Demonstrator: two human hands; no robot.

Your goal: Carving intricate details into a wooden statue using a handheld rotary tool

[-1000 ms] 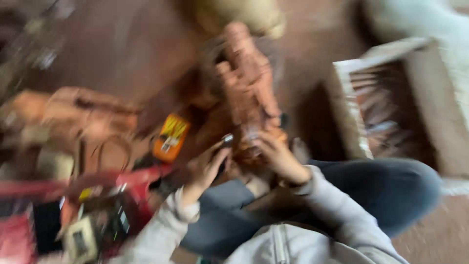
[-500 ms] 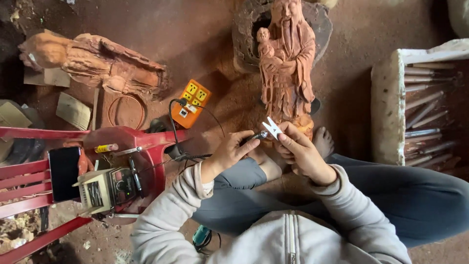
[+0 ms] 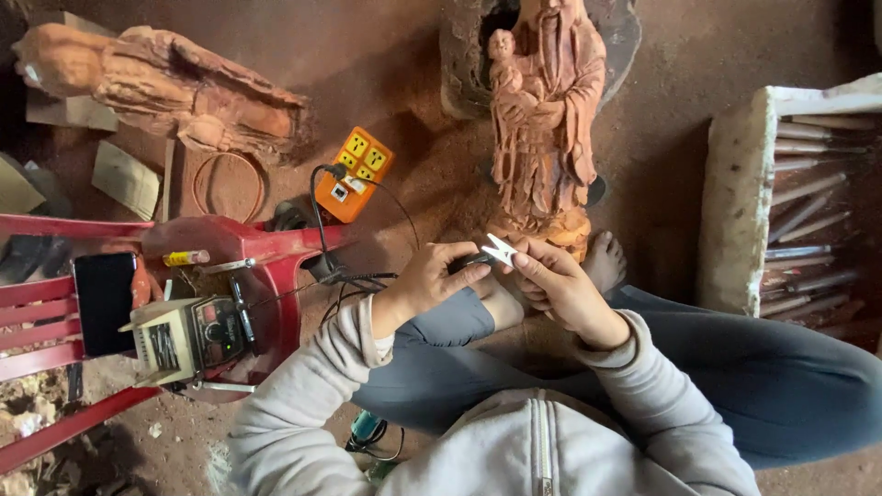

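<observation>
I sit on a dirt floor with a carved reddish wooden statue [image 3: 544,119] of a bearded figure holding a child standing in front of me. My left hand [image 3: 430,278] grips a small dark hand tool [image 3: 470,263] whose tip points toward the statue's base. My right hand [image 3: 554,284] pinches a small white folded piece [image 3: 500,249], perhaps sandpaper, at the tool's tip. Both hands meet just below the statue's base, next to my bare foot [image 3: 604,260].
A second carved statue [image 3: 156,83] lies at the upper left. An orange power strip [image 3: 356,173] with a black cable sits mid-floor. A red plastic chair [image 3: 138,303] holds a phone [image 3: 104,301] and a small control box [image 3: 188,337]. A white box [image 3: 735,202] of chisels stands at right.
The view has steadied from a blurred sweep and now looks straight down. My hands have come together at the statue's base with the tool and the white piece between them.
</observation>
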